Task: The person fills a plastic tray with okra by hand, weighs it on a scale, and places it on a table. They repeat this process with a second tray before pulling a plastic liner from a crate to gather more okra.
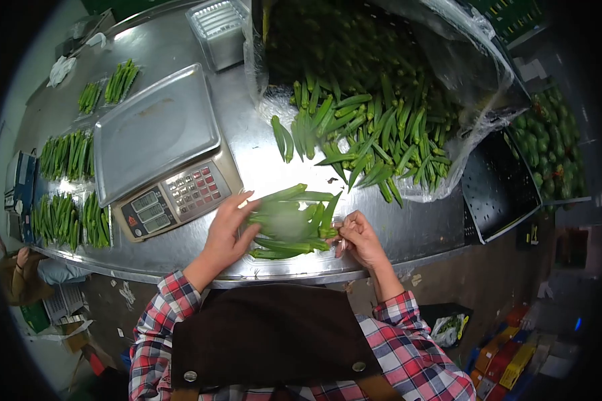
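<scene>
Green okra point(284, 227) lie side by side in a clear plastic tray point(284, 266) on the metal table in front of me. My left hand point(229, 230) rests at the left ends of these okra, its fingers stretched and the thumb apart, touching them. At the right end, my right hand point(360, 239) has its fingers pinched together on what looks like the tray's clear edge, beside the okra tips. Glare blurs the middle of the okra.
A scale point(170, 194) with a metal pan point(157, 134) stands at left, near several packs of okra point(67, 155). Loose okra point(394, 134) spill from a plastic-lined crate point(498, 117). Stacked clear trays point(217, 33) stand behind. Another person's arm point(21, 271) shows far left.
</scene>
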A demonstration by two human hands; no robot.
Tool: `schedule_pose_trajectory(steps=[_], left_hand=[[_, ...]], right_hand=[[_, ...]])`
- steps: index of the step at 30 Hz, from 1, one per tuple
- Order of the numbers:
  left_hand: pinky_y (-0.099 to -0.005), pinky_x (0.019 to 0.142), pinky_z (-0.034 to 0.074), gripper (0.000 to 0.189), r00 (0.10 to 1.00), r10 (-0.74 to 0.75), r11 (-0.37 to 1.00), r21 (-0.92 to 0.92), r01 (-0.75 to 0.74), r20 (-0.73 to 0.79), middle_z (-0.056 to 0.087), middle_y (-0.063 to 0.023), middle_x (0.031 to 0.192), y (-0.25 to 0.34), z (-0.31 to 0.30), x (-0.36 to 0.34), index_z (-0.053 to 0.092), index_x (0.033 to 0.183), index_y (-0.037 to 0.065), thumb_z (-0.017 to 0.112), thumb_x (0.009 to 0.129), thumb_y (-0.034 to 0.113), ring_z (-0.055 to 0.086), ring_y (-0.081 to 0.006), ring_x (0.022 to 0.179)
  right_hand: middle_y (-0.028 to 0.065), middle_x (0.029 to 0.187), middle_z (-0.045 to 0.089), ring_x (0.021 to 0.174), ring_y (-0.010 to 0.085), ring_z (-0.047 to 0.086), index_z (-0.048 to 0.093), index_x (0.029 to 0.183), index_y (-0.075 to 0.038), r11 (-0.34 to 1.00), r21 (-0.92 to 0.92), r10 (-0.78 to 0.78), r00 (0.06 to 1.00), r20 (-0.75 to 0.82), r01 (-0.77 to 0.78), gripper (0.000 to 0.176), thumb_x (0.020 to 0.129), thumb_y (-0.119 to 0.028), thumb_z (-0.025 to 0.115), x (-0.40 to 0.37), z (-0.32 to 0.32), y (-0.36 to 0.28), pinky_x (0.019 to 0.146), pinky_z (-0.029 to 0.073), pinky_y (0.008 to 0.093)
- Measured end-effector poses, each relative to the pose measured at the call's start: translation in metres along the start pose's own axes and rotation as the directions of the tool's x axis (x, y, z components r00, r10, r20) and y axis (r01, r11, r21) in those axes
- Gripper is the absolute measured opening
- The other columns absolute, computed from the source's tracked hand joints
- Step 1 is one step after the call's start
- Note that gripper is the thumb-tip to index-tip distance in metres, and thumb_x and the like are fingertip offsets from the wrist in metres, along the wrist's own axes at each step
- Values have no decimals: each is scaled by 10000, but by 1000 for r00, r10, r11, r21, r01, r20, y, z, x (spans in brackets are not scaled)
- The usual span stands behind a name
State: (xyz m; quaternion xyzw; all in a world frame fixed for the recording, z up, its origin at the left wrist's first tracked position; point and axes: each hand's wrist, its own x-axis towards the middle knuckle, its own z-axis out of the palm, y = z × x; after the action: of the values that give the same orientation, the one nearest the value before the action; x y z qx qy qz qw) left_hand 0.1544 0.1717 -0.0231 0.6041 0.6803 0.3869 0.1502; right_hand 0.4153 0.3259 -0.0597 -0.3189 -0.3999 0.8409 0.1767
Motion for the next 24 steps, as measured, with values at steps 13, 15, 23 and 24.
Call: schedule_pose_trajectory(steps=[13,15,23,24], left_hand=[[-257,853,411,483,640,-639,706,-656,267,-427,452,-151,1246,-52,-105,16,273,1322,1,458,918,190,496,-178,1045],[-282,880,402,475,645,-558,803,-535,262,-523,450,-159,1250,-98,-124,14,295,1312,-2,467,913,189,493,-203,1066],[-351,939,353,328,708,-391,879,-11,476,-588,470,-201,1198,-172,-196,15,528,1112,7,556,833,177,450,-321,1110],[-359,938,353,314,724,-302,870,132,475,-620,479,-193,1181,-171,-199,14,541,1091,8,561,827,177,447,-329,1104]], right_hand=[[63,754,557,666,124,580,423,869,-10,786,-570,-132,966,223,239,188,830,-124,568,152,170,-73,464,484,260],[104,722,565,612,158,589,434,865,5,672,-697,-131,967,219,249,211,812,-134,583,184,195,-64,416,473,287],[127,998,571,873,331,575,523,978,-45,-176,-917,-426,812,399,359,275,726,-111,611,222,275,-47,727,473,410],[113,1039,558,903,324,572,530,1012,-62,-207,-888,-469,755,458,410,303,722,-100,607,225,278,-44,737,475,413]])
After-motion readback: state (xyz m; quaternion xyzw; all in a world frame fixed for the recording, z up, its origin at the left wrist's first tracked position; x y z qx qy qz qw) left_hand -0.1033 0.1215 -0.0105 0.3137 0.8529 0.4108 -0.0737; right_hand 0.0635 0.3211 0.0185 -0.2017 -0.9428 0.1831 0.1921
